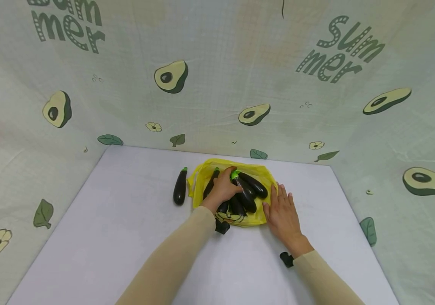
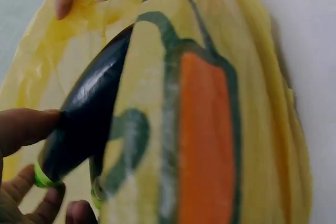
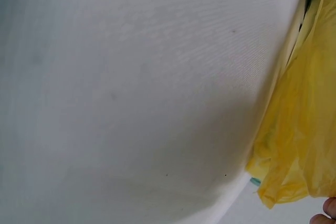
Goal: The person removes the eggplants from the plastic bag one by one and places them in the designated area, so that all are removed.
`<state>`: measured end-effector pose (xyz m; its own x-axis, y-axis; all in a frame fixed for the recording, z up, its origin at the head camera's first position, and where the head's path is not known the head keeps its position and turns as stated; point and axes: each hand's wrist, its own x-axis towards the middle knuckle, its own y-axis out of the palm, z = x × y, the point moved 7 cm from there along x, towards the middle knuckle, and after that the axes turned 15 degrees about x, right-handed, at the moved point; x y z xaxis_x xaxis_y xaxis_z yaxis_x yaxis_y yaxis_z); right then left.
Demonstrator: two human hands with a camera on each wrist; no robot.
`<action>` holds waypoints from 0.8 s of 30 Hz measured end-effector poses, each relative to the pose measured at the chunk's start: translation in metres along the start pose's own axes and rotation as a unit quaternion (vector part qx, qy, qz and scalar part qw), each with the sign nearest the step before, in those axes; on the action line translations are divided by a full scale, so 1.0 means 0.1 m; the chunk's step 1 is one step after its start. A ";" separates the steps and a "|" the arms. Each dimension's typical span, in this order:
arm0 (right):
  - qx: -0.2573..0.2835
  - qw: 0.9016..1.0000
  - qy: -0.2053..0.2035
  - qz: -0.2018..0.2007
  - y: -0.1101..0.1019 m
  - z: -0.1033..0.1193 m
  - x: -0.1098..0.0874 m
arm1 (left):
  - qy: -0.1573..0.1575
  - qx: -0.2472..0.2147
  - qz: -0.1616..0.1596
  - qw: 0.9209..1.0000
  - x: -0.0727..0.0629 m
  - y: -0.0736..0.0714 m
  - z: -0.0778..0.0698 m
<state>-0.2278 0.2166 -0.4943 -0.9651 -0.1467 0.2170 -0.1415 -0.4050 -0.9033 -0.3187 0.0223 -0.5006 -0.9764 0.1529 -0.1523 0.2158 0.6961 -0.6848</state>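
A yellow plastic bag [image 1: 261,217] lies with its mouth spread, holding several dark eggplants with green stem ends. My left hand [image 1: 223,187] reaches into it from the near left. In the left wrist view, its thumb and fingers grip an eggplant [image 2: 92,103] around the green-capped end; the bag's printed side hides the rest of that eggplant. My right hand [image 1: 283,215] rests against the bag's right edge with its fingers extended. Only its fingertips [image 3: 328,209] show in the right wrist view, beside the yellow plastic.
A single eggplant [image 1: 180,187] lies on the white table [image 1: 133,220] just left of the bag. Black wrist straps show at the left wrist [image 1: 222,227] and right wrist [image 1: 287,259]. Cloth printed with avocados [image 1: 172,76] hangs behind and at both sides.
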 end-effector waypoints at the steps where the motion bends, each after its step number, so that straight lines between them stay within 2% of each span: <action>1: -0.001 1.000 -0.001 -0.001 0.00 0.00 0.00 | 0.008 -0.007 -0.003 1.000 0.00 0.00 0.00; 12: 0.005 1.000 0.000 -0.007 -0.01 0.01 -0.01 | 0.070 -0.097 -0.043 0.992 -0.09 -0.06 0.00; 18: 0.005 1.000 -0.003 -0.011 -0.01 0.01 -0.01 | 0.084 -0.142 -0.025 0.986 -0.13 -0.09 -0.01; 21: 0.006 1.000 -0.001 -0.010 -0.02 0.00 -0.01 | 0.095 -0.184 -0.010 0.978 -0.16 -0.14 -0.03; 24: 0.007 1.000 -0.003 -0.012 -0.02 -0.02 -0.01 | 0.095 -0.201 -0.004 0.975 -0.18 -0.22 -0.04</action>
<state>-0.2264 0.2190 -0.4932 -0.9601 -0.1425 0.2405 -0.1609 -0.4217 -0.8923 -0.3056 0.0067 -0.4801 -0.9689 0.2472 0.0137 0.2276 0.9110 -0.3439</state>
